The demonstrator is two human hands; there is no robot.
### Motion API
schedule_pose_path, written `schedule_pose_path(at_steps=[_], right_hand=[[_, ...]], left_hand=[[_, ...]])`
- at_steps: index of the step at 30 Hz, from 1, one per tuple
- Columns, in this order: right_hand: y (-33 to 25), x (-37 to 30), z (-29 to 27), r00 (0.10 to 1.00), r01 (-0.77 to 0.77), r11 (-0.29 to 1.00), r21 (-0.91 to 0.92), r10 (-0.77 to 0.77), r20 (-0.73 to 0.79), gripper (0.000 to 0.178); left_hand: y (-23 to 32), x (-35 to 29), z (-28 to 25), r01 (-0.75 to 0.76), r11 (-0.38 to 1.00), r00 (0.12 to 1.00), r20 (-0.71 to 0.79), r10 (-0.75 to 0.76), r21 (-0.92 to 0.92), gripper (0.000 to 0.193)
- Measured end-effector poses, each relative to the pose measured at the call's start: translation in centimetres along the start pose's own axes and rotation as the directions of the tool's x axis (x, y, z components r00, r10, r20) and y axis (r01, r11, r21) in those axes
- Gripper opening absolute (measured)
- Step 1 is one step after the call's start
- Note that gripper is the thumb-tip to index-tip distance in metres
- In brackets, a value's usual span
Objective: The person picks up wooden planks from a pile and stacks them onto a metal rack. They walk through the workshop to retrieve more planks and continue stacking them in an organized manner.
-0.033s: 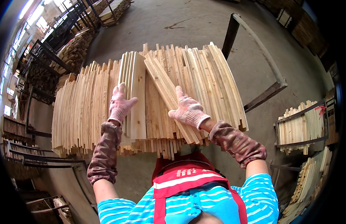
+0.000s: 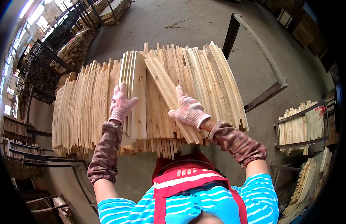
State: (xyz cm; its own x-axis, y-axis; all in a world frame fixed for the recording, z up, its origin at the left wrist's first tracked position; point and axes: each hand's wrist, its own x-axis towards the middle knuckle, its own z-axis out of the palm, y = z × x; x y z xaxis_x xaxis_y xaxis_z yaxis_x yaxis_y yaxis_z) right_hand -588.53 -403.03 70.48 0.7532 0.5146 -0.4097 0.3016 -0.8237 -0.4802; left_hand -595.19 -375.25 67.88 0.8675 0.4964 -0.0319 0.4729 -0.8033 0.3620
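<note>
A wide stack of pale wooden strips [image 2: 85, 108] lies in front of me. My left hand [image 2: 121, 102], in a pinkish knit glove, rests along the left side of a raised group of strips [image 2: 138, 100]; its fingers are stretched out and its thumb is spread across them. To the right, a few strips lie slantwise [image 2: 160, 80] on top of the stack, their near end tilted to the right. On these rests my gloved right hand [image 2: 188, 108], thumb apart, fingers extended and not wrapped round them. The undersides of both hands are hidden.
A bent metal frame [image 2: 260, 48] rises beyond the stack's right end. More strips stand in a metal rack [image 2: 300, 125] at right, with another pile [image 2: 305, 186] nearer me. Timber piles [image 2: 77, 46] and dark metal frames [image 2: 49, 58] line the left. Grey concrete floor [image 2: 154, 22] stretches behind.
</note>
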Motion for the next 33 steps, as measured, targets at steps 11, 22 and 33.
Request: schedule_pose_path(at_steps=[11, 22, 33], right_hand=[[0.3, -0.2, -0.3, 0.997, 0.045, 0.994, 0.096, -0.038, -0.068, 0.1], [7.9, -4.5, -7.1, 0.958, 0.024, 0.946, 0.322, 0.07, -0.277, 0.094], [18.4, -0.2, -9.9, 0.79, -0.535, 0.84, -0.088, 0.461, -0.405, 0.096]], left_hand=[[3.6, -1.3, -0.5, 0.022, 0.997, 1.0, 0.001, -0.023, 0.075, 0.086], [1.5, -0.9, 0.6, -0.054, 0.998, 0.996, -0.066, 0.055, 0.017, 0.088], [1.2, -0.5, 1.3, -0.056, 0.998, 0.996, -0.071, 0.059, 0.036, 0.087]])
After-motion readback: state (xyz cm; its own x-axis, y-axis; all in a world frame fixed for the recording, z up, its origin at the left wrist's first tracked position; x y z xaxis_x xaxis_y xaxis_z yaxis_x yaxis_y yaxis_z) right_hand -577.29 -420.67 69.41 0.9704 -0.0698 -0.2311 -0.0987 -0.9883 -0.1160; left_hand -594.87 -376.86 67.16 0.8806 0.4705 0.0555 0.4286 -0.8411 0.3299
